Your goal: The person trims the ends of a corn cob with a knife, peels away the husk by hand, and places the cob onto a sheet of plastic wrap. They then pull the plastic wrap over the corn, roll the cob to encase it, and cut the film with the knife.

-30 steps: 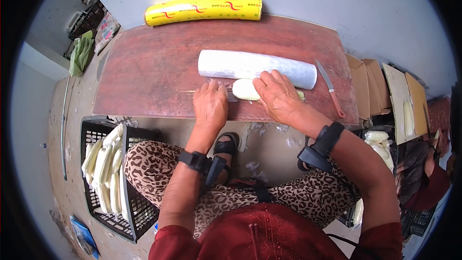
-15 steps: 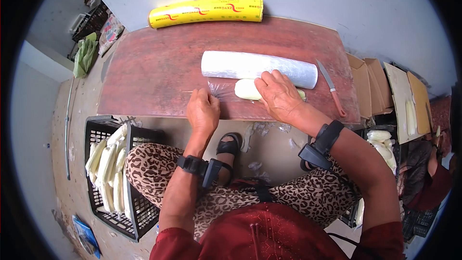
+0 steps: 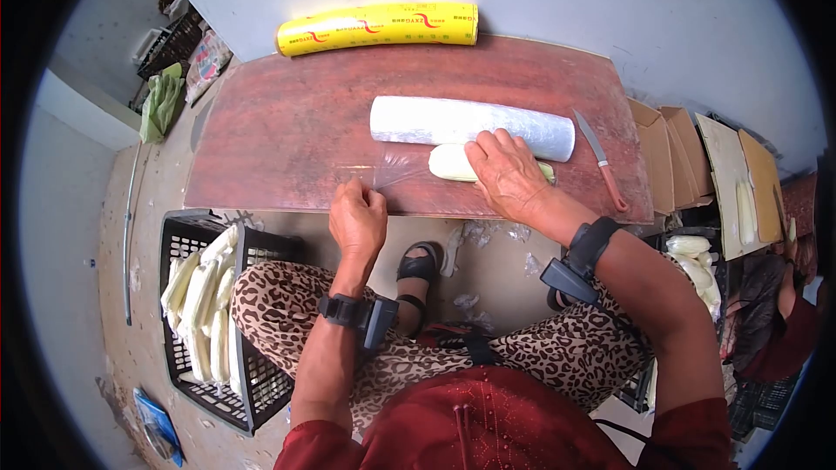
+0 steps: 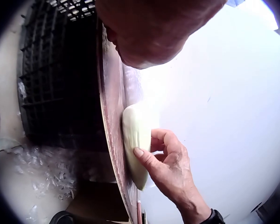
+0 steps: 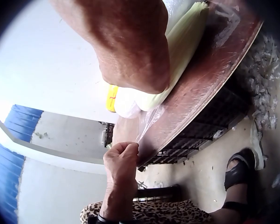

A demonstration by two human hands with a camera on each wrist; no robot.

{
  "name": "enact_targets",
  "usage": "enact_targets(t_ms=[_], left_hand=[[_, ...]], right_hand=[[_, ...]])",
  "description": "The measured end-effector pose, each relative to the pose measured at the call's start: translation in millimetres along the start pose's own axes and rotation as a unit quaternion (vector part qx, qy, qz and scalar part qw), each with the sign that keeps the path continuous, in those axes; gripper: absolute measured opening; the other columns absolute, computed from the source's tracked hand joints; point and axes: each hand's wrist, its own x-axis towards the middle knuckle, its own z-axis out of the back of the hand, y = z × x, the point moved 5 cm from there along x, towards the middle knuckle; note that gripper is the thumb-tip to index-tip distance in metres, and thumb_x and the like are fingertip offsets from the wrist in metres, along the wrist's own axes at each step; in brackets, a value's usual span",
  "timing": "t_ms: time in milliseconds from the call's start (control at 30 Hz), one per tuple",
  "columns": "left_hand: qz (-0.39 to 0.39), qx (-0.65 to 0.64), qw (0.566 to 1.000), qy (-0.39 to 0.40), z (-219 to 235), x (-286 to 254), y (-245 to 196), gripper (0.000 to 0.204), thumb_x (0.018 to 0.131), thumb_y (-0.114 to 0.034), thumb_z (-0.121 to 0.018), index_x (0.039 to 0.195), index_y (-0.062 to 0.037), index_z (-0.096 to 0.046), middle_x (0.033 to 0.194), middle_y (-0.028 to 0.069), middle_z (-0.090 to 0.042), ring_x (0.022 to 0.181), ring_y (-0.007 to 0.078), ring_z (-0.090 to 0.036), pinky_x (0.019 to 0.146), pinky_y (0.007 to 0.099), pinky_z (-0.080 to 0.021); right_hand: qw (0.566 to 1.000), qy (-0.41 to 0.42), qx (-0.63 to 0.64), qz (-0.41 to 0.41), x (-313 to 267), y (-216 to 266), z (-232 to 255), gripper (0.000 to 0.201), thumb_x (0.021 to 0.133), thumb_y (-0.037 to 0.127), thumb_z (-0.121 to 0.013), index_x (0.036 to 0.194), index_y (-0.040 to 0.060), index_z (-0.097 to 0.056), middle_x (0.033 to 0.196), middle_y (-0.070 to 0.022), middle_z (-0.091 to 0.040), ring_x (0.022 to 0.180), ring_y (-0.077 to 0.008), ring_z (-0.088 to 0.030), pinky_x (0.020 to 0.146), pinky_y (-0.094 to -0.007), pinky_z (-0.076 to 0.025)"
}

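A pale green corn cob [image 3: 451,163] lies on the reddish table in front of a roll of clear film [image 3: 470,126]. My right hand [image 3: 512,176] rests over the cob, its thumb and fingers around it in the left wrist view [image 4: 170,163]. To the left, my left hand [image 3: 358,219] pinches the edge of a thin film sheet [image 3: 396,165] at the table's front edge. In the right wrist view the film [image 5: 150,119] stretches taut from the left hand's fingertips [image 5: 130,148] toward the cob [image 5: 186,42].
A yellow printed roll [image 3: 379,28] lies at the table's back edge against the wall. A knife [image 3: 601,161] lies on the right. Below left stands a black crate [image 3: 252,365] of wrapped cobs [image 3: 200,296]. Cardboard [image 3: 653,152] and another person [image 3: 775,313] are at the right.
My left hand has moved left and toward the table's front edge, drawing the film out from beside the cob. The right hand has stayed on the cob.
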Motion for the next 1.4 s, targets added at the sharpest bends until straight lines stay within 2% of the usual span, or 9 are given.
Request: enact_targets(t_ms=[467,567,667,767,1033,1133,1233,1333,1400], left_hand=[[-0.004,0.024,1.0,-0.001,1,1,-4,0.014,0.08,-0.014,-0.06,0.076,0.0001,-0.061,0.083,0.0201,-0.062,0.078,0.0402,-0.06,0.07,0.0456,-0.048],[-0.002,0.02,1.0,0.002,1,0,-4,0.015,0.08,-0.014,-0.059,0.077,0.0001,-0.062,0.084,0.0201,-0.062,0.078,0.0402,-0.06,0.07,0.0456,-0.048],[-0.005,0.021,1.0,0.003,0,0,-4,0.014,0.08,-0.014,-0.059,0.077,-0.0006,-0.061,0.085,0.0195,-0.062,0.079,0.0401,-0.06,0.07,0.0464,-0.048],[-0.014,0.026,1.0,0.007,0,0,-4,0.013,0.08,-0.014,-0.059,0.077,-0.002,-0.06,0.085,0.0182,-0.061,0.078,0.04,-0.06,0.069,0.0481,-0.048],[-0.037,0.057,0.998,0.007,1,0,-8,0.012,0.081,-0.014,-0.058,0.078,-0.0026,-0.06,0.085,0.0187,-0.061,0.077,0.041,-0.06,0.069,0.0486,-0.048],[0.016,0.055,0.996,0.07,3,3,-7,0.009,0.08,-0.01,-0.057,0.084,-0.0019,-0.058,0.092,0.0188,-0.061,0.086,0.0397,-0.06,0.073,0.0469,-0.048],[-0.077,0.073,0.994,-0.015,14,1,-20,0.02,0.078,-0.003,-0.056,0.097,-0.0009,-0.058,0.105,0.0192,-0.059,0.1,0.038,-0.057,0.082,0.0451,-0.047],[-0.267,-0.014,0.962,-0.052,17,-3,-44,0.037,0.076,0.003,-0.054,0.113,0.0004,-0.054,0.119,0.0193,-0.055,0.114,0.0371,-0.05,0.091,0.0447,-0.043],[-0.32,-0.027,0.947,0.001,8,-9,-56,0.042,0.077,0.001,-0.055,0.119,0.0003,-0.053,0.124,0.0198,-0.053,0.118,0.0371,-0.049,0.095,0.0452,-0.041]], right_hand=[[1.0,0.019,-0.002,0.01,1,-2,3,0.035,0.072,0.008,-0.067,0.103,0.0043,-0.053,0.099,-0.0101,-0.048,0.098,-0.0265,-0.047,0.081,-0.0412,-0.035],[1.0,0.018,0.011,0.014,1,-3,5,0.033,0.072,0.007,-0.066,0.102,0.0047,-0.053,0.099,-0.0098,-0.049,0.098,-0.0264,-0.048,0.081,-0.0414,-0.035],[1.0,0.007,-0.002,0.004,0,-2,4,0.019,0.079,0.006,-0.057,0.097,0.0061,-0.053,0.097,-0.0088,-0.051,0.096,-0.0258,-0.05,0.082,-0.0417,-0.035],[0.999,-0.005,-0.032,0.014,-2,2,0,0.019,0.08,0.006,-0.055,0.099,0.0068,-0.052,0.097,-0.0083,-0.052,0.096,-0.0254,-0.05,0.083,-0.0406,-0.036],[0.999,0.025,-0.008,0.024,-1,2,2,0.024,0.077,0.002,-0.057,0.1,0.007,-0.05,0.099,-0.0095,-0.052,0.097,-0.0264,-0.05,0.083,-0.0406,-0.038],[0.999,0.02,0.018,0.034,-2,0,5,0.031,0.072,0.003,-0.063,0.099,0.0053,-0.05,0.098,-0.01,-0.05,0.096,-0.0277,-0.049,0.082,-0.0414,-0.038],[0.999,0.014,0.031,0.043,-4,0,6,0.035,0.068,0.004,-0.066,0.099,0.0043,-0.049,0.098,-0.0102,-0.049,0.096,-0.0284,-0.049,0.081,-0.0421,-0.039],[0.998,0.016,0.034,0.042,-4,0,5,0.036,0.069,0.004,-0.065,0.102,0.004,-0.05,0.099,-0.0104,-0.049,0.097,-0.0288,-0.049,0.081,-0.0427,-0.039],[0.999,0.026,0.03,0.033,-3,0,4,0.035,0.072,0.004,-0.063,0.105,0.004,-0.051,0.101,-0.0106,-0.05,0.098,-0.0289,-0.049,0.082,-0.043,-0.039]])
